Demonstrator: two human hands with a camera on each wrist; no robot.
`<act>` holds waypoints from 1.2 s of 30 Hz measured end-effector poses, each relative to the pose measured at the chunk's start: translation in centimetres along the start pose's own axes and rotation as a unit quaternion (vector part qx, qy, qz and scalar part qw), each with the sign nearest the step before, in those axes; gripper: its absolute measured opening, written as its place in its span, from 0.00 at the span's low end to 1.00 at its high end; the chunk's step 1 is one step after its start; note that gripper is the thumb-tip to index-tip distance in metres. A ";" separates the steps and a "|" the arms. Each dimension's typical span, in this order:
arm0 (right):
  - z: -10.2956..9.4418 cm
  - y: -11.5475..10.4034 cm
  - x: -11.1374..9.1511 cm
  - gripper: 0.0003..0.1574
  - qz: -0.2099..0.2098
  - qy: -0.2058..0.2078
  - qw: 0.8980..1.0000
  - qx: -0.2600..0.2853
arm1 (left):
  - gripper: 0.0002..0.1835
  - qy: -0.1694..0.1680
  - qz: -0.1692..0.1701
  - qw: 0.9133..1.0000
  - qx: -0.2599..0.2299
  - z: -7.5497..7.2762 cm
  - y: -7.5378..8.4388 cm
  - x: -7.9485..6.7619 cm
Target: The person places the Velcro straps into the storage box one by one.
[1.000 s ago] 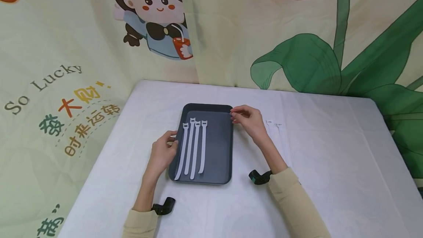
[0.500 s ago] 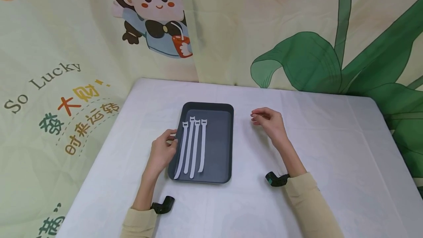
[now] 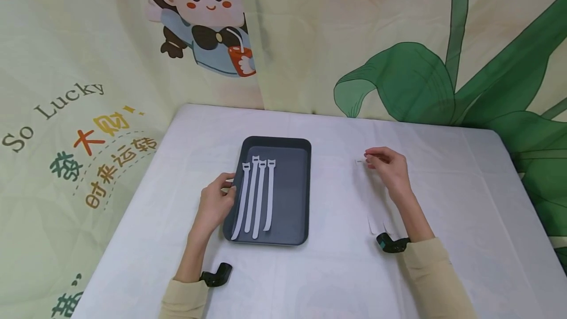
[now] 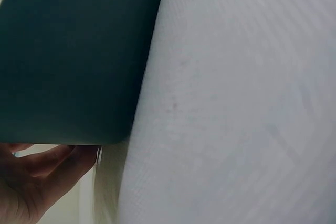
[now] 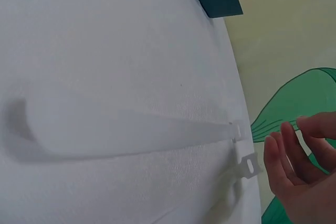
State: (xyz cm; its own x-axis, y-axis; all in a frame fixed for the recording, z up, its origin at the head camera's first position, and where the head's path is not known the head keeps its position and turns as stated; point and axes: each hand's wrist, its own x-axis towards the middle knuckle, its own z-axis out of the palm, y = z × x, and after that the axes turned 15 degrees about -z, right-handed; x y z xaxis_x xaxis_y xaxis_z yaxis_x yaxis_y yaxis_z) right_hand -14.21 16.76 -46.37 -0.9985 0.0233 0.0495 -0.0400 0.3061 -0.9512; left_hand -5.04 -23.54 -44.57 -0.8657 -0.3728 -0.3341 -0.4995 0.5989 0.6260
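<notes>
A dark grey tray (image 3: pixel 292 196) lies on the white-covered table with several white hook-and-loop cable ties (image 3: pixel 257 201) side by side in it, slotted heads toward the back. My left hand (image 3: pixel 217 200) holds the tray's left edge; its fingers (image 4: pixel 65 169) meet the outer wall in the left wrist view. My right hand (image 3: pixel 390 169) hovers with bent fingers, nothing between them, close to two more white cable ties. One loose cable tie (image 5: pixel 131 135) stretches across the cloth in the right wrist view; the slotted head of the other cable tie (image 5: pixel 250 166) shows beside the fingertips.
White cloth (image 3: pixel 328 279) covers the table, and the loose ties blend into it. A printed curtain (image 3: pixel 301 38) hangs along the table's back edge and left side. Each wrist wears a black camera (image 3: pixel 393 243).
My right hand has moved right, from the tray's right rim to over the loose cable ties. My left hand stays at the tray's left edge; the ties in the tray keep their places.
</notes>
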 end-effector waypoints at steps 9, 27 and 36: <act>-1.0 0.5 0.0 0.16 0.004 0.049 0.999 -0.011 | 0.21 0.000 0.004 1.000 -0.002 0.0 -0.1 0.1; -1.0 1.5 0.0 0.18 0.046 0.016 0.999 -0.022 | 0.21 0.000 -0.001 1.000 0.000 0.0 0.0 -0.1; -1.3 1.7 -0.5 0.19 0.046 0.005 0.999 -0.025 | 0.21 0.002 -0.004 1.000 0.004 0.0 0.2 -0.2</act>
State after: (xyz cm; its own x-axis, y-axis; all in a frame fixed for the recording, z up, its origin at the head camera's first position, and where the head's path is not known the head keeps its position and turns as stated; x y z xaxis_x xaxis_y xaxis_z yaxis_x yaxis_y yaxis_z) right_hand -13.73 18.55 -47.62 -0.9974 0.0632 -0.0346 0.0546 0.3490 -0.9355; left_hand -4.98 -23.39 -44.37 -0.8613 -0.3806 -0.3366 -0.5070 0.6008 0.6181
